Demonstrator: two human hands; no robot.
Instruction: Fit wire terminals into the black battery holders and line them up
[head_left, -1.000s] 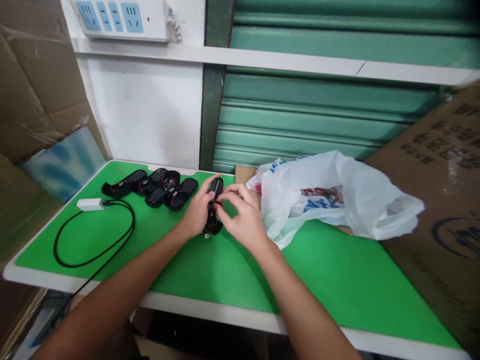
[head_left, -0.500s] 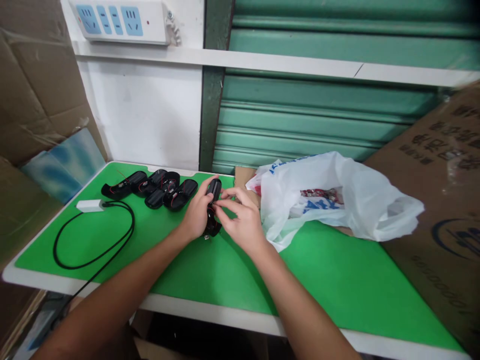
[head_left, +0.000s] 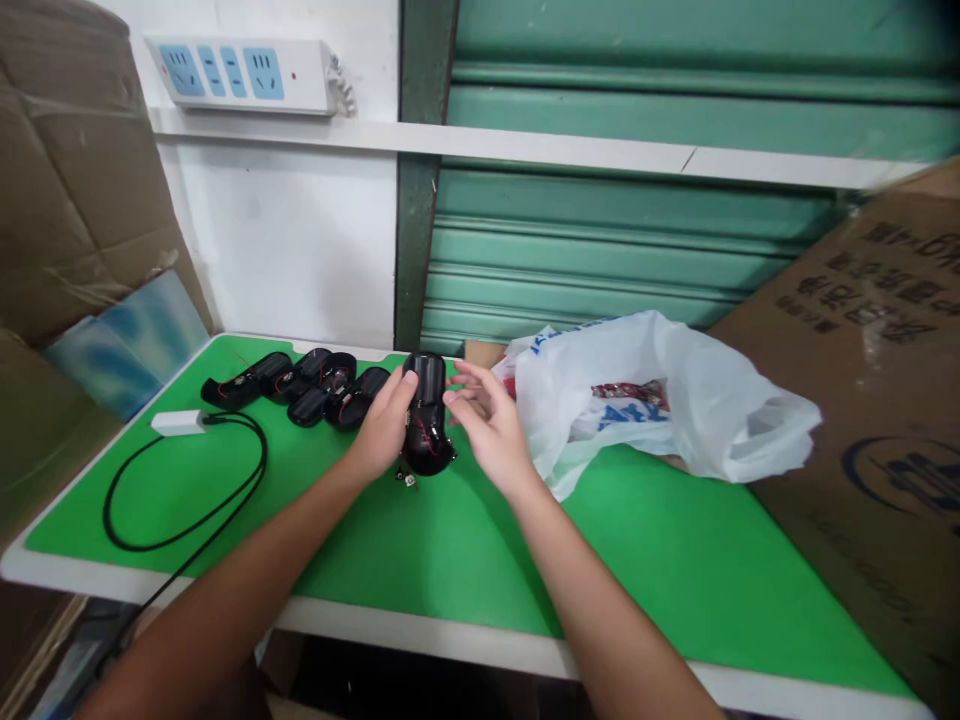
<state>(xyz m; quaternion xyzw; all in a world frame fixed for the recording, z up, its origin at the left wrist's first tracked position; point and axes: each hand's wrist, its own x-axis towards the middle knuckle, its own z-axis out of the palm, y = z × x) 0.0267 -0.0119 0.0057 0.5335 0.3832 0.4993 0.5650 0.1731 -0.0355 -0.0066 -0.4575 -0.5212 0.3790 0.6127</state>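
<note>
My left hand (head_left: pixel 386 425) grips a black oval plastic shell (head_left: pixel 425 415) with thin red wire inside, holding it just above the green table (head_left: pixel 420 530). My right hand (head_left: pixel 487 425) hovers beside the shell on its right, fingers loosely spread and holding nothing. Small metal bits dangle under the shell near the tabletop. A row of several similar black shells (head_left: pixel 300 385) lies to the left, close to my left hand.
A white plastic bag (head_left: pixel 675 410) with packets inside lies right of my hands. A white adapter (head_left: pixel 176 422) with a looped black cable (head_left: pixel 187 490) sits at the left. Cardboard boxes (head_left: pixel 862 400) flank both sides. A power strip (head_left: pixel 240 72) is mounted on the wall.
My right hand has let go of the black shell and drawn back slightly to the right, fingers spreading. My left hand has turned the shell so its inside faces up.
</note>
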